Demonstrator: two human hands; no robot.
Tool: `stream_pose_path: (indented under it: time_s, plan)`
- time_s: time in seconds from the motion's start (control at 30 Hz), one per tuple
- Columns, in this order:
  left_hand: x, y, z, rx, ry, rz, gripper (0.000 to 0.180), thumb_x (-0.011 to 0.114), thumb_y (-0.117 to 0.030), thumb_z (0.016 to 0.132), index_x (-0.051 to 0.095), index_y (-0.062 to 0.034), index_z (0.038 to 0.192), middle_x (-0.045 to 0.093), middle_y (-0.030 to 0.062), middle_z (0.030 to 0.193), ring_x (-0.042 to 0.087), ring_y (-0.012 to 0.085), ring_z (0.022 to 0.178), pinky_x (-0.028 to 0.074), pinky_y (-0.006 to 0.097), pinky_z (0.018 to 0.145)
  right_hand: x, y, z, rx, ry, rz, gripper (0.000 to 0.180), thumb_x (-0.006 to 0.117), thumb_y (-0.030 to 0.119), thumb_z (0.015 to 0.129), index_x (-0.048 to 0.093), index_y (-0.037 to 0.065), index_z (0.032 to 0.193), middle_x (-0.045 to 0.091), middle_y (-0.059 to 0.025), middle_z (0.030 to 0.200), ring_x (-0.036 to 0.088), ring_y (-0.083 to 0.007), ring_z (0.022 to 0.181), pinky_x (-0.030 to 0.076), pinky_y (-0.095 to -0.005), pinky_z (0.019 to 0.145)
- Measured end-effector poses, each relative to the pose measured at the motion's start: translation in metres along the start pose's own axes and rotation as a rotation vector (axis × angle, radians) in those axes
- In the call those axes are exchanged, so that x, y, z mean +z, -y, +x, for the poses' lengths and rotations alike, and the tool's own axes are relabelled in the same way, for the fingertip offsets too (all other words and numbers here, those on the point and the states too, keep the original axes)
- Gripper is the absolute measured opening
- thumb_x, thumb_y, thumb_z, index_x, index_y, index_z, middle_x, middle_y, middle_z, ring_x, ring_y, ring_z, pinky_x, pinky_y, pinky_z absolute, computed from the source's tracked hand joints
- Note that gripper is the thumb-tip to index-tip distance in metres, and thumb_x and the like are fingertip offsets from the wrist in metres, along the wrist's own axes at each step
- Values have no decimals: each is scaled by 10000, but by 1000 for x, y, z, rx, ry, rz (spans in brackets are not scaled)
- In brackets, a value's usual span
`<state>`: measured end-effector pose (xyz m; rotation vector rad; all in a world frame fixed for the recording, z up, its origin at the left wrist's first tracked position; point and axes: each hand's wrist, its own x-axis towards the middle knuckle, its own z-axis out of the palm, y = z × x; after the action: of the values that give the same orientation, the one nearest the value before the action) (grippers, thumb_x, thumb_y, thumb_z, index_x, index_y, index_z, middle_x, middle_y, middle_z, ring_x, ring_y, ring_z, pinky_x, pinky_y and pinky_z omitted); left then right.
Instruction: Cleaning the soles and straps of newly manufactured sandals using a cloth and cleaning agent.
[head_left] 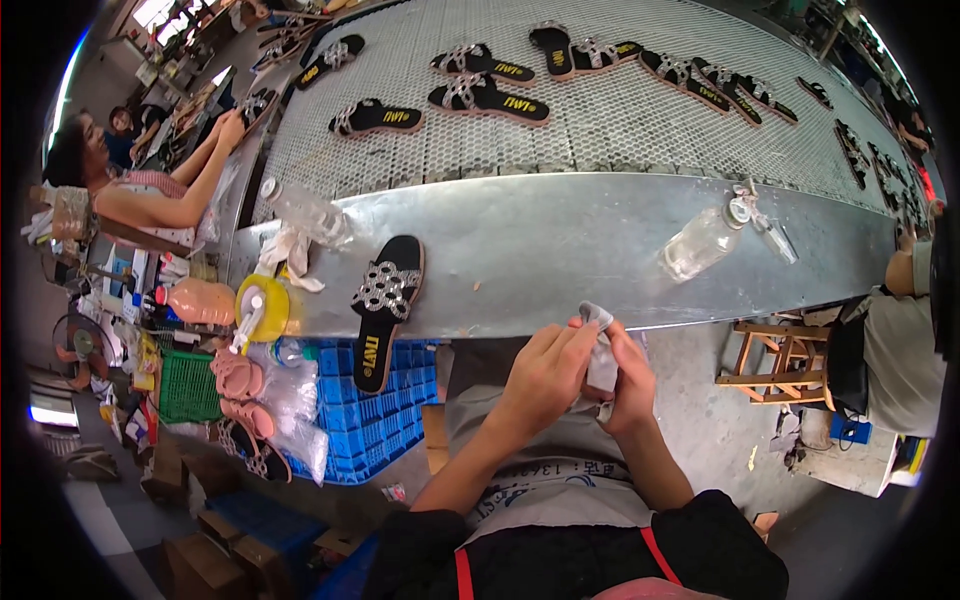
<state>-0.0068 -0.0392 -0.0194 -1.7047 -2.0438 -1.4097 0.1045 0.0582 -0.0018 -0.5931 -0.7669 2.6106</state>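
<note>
My left hand (543, 378) and my right hand (633, 388) are both closed around a small light grey cloth (601, 368), just off the front edge of the metal table (520, 250). One end of the cloth sticks up between my fingers; whether anything is wrapped in it is hidden. To the left, a black slide sandal (390, 292) with a studded cut-out strap lies on the table, its heel reaching past the edge. Neither hand touches it.
A clear bottle (703, 243) lies at right and another clear bottle (306, 214) at left, near a crumpled white cloth (286, 252). Several sandals (488, 98) rest on the mesh conveyor (390, 165). Below are a blue crate (385, 430) and wooden stool (778, 362). A co-worker (150, 195) sits at left.
</note>
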Motion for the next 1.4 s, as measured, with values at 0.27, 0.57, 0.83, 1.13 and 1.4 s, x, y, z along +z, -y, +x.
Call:
stream_pose_path:
  time_s: [0.27, 0.57, 0.83, 1.13, 1.4]
  plan:
    - [-24, 3, 4, -112, 31, -126, 290, 696, 42, 909, 666, -29, 1188, 728, 133, 1009, 699, 341, 895, 568, 412, 804, -9, -8, 27, -78, -73, -130, 213, 628, 225, 1079, 711, 48, 1163, 699, -2, 863, 498, -38, 608, 350, -216, 495]
    - [2, 87, 102, -229, -56, -84, 164, 635, 11, 959, 688, -10, 1112, 755, 130, 1032, 717, 300, 937, 560, 371, 824, -36, 22, 68, -572, -210, -1201, 109, 744, 65, 968, 674, -7, 927, 630, -100, 786, 567, -156, 653, 446, -322, 592]
    - [94, 259, 262, -223, -51, 156, 383, 650, -126, 942, 576, -33, 1307, 710, 177, 1144, 645, 375, 1116, 523, 477, 952, -38, 16, 79, -808, -113, -1314, 76, 752, 22, 904, 677, 28, 908, 654, -109, 821, 625, -304, 644, 491, -381, 558]
    - [158, 363, 341, -253, 112, 800, 682, 597, -458, 1022, 460, -55, 1554, 688, 312, 1155, 632, 525, 1110, 519, 550, 1001, -42, 17, 73, -795, -145, -1320, 106, 755, 6, 897, 746, 43, 997, 676, -109, 837, 636, -281, 634, 485, -370, 551]
    - [74, 257, 332, -376, 41, 572, 741, 634, -372, 995, 427, 97, 1531, 707, 248, 985, 680, 403, 895, 555, 507, 743, -46, 22, 82, -830, -141, -1147, 54, 736, -9, 918, 682, -16, 920, 582, -121, 761, 526, -247, 599, 433, -344, 559]
